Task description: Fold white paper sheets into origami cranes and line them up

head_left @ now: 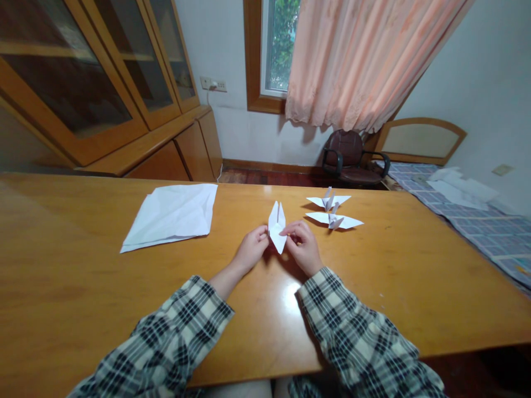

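A white, partly folded piece of paper (276, 226) with two narrow points facing away from me is held just above the wooden table (83, 265). My left hand (251, 250) pinches its left edge with closed fingers. My right hand (302, 245) pinches its right edge, fingers curled. Both arms wear plaid sleeves. Two finished white paper cranes lie to the right of my hands, the near paper crane (336, 221) a little beyond my right hand and the far paper crane (329, 200) behind it.
A stack of white paper sheets (174, 215) lies on the table to the left. Behind the table stand a wooden glass-door cabinet (103, 83), a dark office chair (352, 157), a window with a pink curtain (357, 61) and a bed (468, 221) at right.
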`<move>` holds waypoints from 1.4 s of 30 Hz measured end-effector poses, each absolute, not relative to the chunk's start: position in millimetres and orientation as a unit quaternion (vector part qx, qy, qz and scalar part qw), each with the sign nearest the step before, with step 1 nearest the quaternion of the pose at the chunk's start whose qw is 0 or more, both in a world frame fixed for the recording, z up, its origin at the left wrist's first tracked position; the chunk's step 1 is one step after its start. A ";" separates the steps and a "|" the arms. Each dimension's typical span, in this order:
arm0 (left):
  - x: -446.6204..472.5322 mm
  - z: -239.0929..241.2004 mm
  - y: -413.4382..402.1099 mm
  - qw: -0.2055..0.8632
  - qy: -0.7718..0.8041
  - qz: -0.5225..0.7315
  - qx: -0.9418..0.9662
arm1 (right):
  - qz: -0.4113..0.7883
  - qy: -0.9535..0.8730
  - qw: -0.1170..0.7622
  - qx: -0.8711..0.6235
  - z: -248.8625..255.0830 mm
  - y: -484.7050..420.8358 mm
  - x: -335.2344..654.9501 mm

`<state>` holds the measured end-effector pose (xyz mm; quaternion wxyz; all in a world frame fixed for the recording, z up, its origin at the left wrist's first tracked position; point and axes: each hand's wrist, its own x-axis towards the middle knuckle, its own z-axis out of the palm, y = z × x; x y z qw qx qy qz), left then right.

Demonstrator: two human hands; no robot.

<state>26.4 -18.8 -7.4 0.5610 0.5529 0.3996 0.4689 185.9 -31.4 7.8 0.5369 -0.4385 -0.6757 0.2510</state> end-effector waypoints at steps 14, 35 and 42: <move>28.6 -6.1 -18.5 0.623 0.380 0.492 0.474 | 0.258 -0.705 0.532 -0.391 9.9 -35.4 185.5; 20.0 7.5 -19.1 0.704 0.377 0.436 0.416 | 0.272 -0.707 0.530 -0.380 11.7 -35.5 186.5; 22.1 4.7 -18.9 0.684 0.402 0.446 0.414 | 0.262 -0.717 0.526 -0.374 12.4 -36.3 186.0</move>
